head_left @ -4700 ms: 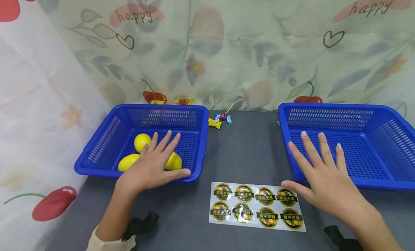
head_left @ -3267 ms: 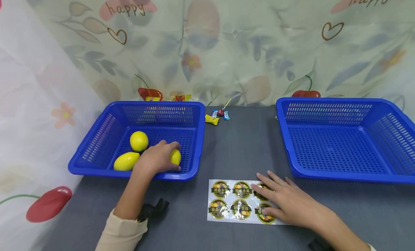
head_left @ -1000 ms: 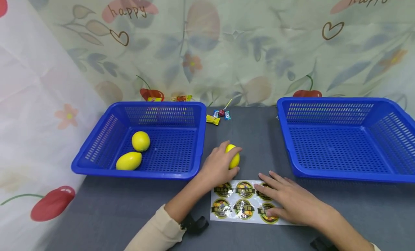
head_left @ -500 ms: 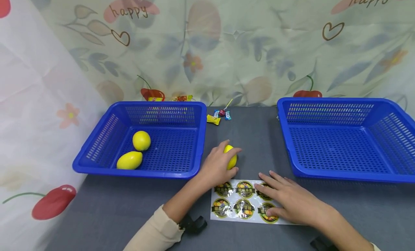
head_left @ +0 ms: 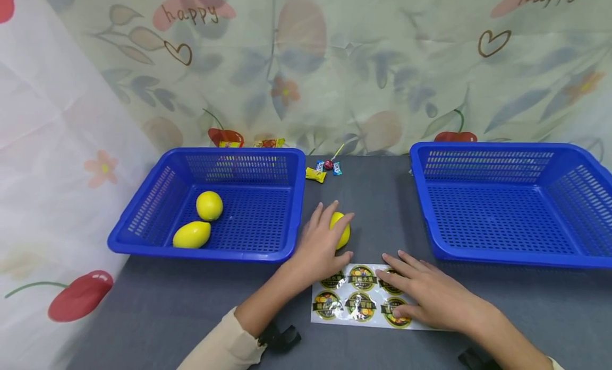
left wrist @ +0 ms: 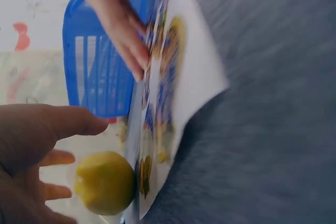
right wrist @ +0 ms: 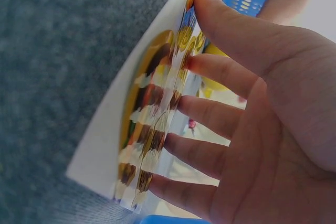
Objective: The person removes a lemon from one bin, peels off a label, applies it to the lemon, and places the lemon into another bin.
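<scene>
A yellow lemon stands on the grey table, just behind the sheet of round stickers. My left hand is spread beside it, partly hiding it in the head view. In the left wrist view, the thumb and fingers of this hand are extended and a gap shows between them and the lemon. My right hand lies over the right part of the sticker sheet, covering some stickers. Its fingertips touch the sheet in the right wrist view, fingers straight and apart.
Two more lemons, one round and one lying lengthwise, are in the left blue basket. Another blue basket stands at the right. Wrapped candies and a lollipop lie at the back, before a printed curtain.
My left hand took a lemon from the left basket, brought it right to the table behind the stickers, and has loosened its fingers from it. My right hand moved left onto the sheet and stayed.
</scene>
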### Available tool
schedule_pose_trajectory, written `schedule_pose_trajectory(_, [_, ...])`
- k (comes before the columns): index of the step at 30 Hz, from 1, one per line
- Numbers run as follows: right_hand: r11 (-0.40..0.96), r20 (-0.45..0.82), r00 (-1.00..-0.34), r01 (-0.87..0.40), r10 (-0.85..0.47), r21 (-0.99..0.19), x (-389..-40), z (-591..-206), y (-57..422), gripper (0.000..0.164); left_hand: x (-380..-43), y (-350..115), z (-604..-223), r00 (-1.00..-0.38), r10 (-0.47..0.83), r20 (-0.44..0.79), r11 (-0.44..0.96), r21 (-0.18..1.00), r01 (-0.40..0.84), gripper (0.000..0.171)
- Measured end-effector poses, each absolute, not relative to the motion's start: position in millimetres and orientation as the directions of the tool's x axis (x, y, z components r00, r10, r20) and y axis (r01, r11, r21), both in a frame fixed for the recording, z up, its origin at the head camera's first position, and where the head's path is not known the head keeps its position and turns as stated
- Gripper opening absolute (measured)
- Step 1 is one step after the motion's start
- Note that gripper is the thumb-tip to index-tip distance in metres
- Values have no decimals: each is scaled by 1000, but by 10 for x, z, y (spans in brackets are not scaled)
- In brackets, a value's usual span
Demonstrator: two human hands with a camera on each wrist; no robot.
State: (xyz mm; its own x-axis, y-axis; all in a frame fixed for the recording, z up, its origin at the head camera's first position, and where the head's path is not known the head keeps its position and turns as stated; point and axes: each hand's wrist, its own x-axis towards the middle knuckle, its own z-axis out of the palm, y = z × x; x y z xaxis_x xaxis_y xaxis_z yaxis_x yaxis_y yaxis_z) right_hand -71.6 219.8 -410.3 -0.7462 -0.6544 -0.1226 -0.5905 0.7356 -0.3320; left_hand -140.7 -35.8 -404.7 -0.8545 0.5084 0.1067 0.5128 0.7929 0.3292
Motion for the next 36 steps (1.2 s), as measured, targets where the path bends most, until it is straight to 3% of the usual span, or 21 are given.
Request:
schedule_pose_trajectory(5, [734,-118,-747,-590,-654,-336,-716,-4098,2196,70,-1165,-423,-4046,-805,544,237,780,210,589,69])
schedule_pose_trajectory(9, [730,-99,-746,-601,-658,-325,-714,-4090,2199,70,-985,-492,-4050,-781,564,269,769,173,615,53])
schedule_pose_trajectory(13, [733,-102,-749,-596,-654,-327,-715,-4085,2206,70,-925,-559,-4063,-827,537,165,794,233,562,44])
schedule_pose_trajectory(19, [732,-108,-749,-590,-654,-341,-711,-4099,2203,70,-998,-652,-4133,-874,484,-35,838,306,452,48])
schedule_pose_trajectory(36, [736,-116,-751,-586,-651,-337,-712,-4102,2186,70,-1083,-688,-4182,-879,470,-85,807,445,388,45])
